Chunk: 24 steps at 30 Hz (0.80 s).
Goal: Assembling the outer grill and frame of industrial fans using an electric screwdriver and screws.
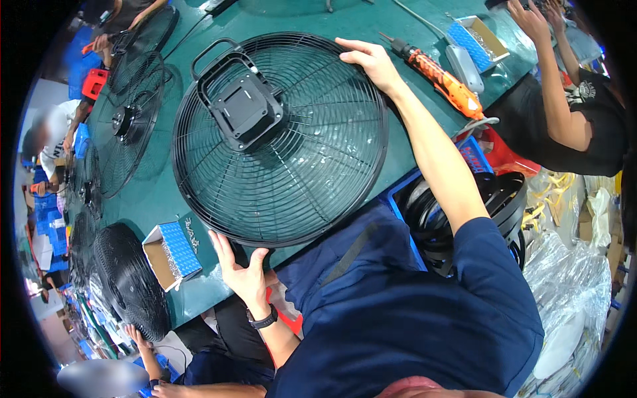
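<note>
One round black fan guard [318,162] lies at mid-counter [368,20] in front of the wearer, its single black motor housing [247,109] facing up toward the far left side.

Two hands, well apart at the guard's rim. Left hand [244,273]: near side, fingers and thumb spread, fingertips at the rim; one dark watch [264,318] on this wrist. Right hand [373,63]: far right side, two digits laid over the rim; cannot tell how firmly it grips.

Boxes with blue sides: two, one [184,247] at near left, one [470,44] at far right, each with small metallic pieces.

Right of the guard: one orange-and-black power screwdriver [443,78] and one grey block [464,68] just beside it. Left: at least three more black guards [129,282].
</note>
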{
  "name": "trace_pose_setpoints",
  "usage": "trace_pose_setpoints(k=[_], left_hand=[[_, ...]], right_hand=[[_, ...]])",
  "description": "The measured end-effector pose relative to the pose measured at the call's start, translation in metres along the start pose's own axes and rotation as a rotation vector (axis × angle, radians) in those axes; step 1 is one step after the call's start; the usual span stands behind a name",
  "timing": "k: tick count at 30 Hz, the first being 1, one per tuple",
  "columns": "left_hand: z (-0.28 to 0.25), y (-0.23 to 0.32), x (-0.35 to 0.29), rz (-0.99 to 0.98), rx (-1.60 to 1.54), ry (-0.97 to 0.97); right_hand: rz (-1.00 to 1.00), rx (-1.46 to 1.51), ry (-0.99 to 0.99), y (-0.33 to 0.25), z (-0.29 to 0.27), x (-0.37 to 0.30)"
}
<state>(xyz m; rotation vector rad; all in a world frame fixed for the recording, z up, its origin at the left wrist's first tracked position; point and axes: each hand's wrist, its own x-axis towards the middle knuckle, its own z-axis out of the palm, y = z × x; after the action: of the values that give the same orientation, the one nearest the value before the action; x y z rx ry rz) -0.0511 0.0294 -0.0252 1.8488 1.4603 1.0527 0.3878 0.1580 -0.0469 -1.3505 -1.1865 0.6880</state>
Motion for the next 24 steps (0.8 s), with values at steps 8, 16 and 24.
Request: trace_pose_setpoints(k=[8,16,24], left_hand=[[-0.003,0.002,0.000,-0.020,0.028,0.037],[-0.010,0.005,0.000,-0.042,0.006,0.041],[-0.022,-0.004,-0.005,0.018,0.082,-0.011]], right_hand=[[-0.033,-0.029,-0.019,-0.002,0.002,0.000],[-0.027,-0.044,-0.008,-0.003,0.002,0.002],[-0.047,0.021,-0.119,-0.007,-0.001,0.002]])
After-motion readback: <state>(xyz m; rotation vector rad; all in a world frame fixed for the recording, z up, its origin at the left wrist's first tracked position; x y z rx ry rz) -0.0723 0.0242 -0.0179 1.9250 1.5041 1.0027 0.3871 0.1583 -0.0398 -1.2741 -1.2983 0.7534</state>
